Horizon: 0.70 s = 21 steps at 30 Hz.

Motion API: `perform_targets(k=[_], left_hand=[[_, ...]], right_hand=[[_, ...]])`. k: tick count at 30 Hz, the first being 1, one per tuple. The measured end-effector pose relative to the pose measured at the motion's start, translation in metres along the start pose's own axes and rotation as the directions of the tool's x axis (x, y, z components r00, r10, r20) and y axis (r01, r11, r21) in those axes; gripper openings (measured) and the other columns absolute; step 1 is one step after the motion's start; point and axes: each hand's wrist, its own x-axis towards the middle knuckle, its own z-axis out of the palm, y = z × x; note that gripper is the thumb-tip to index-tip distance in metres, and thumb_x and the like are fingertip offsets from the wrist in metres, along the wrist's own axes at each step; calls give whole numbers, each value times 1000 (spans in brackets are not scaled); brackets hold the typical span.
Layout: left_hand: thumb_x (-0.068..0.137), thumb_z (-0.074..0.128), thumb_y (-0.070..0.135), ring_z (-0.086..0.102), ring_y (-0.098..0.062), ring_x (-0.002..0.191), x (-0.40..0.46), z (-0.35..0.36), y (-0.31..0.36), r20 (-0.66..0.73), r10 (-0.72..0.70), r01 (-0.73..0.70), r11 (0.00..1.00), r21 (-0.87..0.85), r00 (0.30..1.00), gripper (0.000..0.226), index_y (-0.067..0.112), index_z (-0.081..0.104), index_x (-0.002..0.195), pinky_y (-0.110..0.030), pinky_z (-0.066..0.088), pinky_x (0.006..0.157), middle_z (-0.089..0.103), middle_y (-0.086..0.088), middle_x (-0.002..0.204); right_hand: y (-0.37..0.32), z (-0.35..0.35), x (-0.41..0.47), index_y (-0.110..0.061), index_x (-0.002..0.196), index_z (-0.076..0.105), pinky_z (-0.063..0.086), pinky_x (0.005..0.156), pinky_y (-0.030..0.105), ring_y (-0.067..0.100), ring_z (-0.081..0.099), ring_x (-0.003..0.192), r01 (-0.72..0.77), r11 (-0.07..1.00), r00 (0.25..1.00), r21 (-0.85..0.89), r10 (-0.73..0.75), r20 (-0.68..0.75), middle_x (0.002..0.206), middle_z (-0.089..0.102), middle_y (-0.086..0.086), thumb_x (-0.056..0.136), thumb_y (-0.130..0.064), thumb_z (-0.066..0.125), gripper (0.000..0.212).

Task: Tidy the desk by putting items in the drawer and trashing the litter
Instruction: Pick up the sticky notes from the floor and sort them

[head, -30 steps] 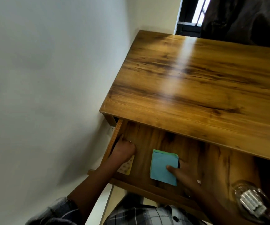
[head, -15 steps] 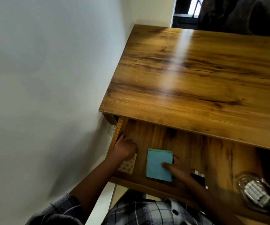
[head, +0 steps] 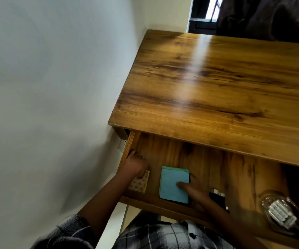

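Drawer [head: 208, 159] shadow and right hand [head: 195, 190] hide a dark object [head: 218, 197].

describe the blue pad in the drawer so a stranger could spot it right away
Look into the open drawer under the wooden desk top. Near its front edge lies a square blue sticky-note pad, with the right hand on it. It is the only blue thing there; the small sheet beside it is yellowish.

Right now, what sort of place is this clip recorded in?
Probably a home study or bedroom corner. A wooden desk stands against a plain white wall, its drawer open with a blue sticky-note pad inside, and a wall socket sits beside it.
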Motion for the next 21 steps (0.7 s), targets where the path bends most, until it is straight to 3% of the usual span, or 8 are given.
perform_targets(k=[4,7,10,13,18,21], left_hand=[[88,61,31,50,-25,122,-3,-7,1,54,13,-12,1000,-23,998,38,19,59,124,-45,19,112,59,-3,127],[91,58,29,45,-26,127,-9,-20,1,97,39,-30,996,-89,995,42,22,53,132,-48,21,111,52,-3,135],[92,57,26,37,-28,133,-12,-33,3,133,53,-38,993,-112,990,47,22,46,138,-51,17,113,44,-5,143],[92,58,27,33,-28,136,-12,-39,3,168,53,-34,993,-113,984,51,23,42,141,-51,17,113,39,-5,147],[92,58,28,39,-28,131,-10,-45,-4,283,101,-66,990,-128,954,54,18,41,142,-42,36,104,38,-5,147],[92,58,25,42,-28,128,-7,-45,-7,333,132,-69,979,-194,934,52,15,42,140,-40,39,104,41,-7,144]], right_hand=[[-1,6,2,-6,132,34,49,63,23,21,55,93,-1,1000,1000,15,1,-2,122,54,15,89,-2,57,48],[-7,19,3,-7,130,34,51,81,37,27,56,101,15,999,1000,-30,-16,-17,117,54,12,90,-2,54,44],[-11,37,6,-7,130,37,48,96,45,30,56,110,30,996,999,-89,-31,-10,127,53,16,91,-6,54,43],[-17,55,9,-4,133,33,47,93,37,28,53,113,55,986,998,-160,-57,-13,129,50,14,91,-4,52,47],[-30,74,7,-7,138,30,46,89,32,28,50,116,86,949,995,-303,-99,-28,133,46,14,90,-6,52,53],[-30,84,4,-8,141,26,42,91,31,28,48,120,72,972,997,-224,-74,0,137,44,14,93,-5,47,52]])
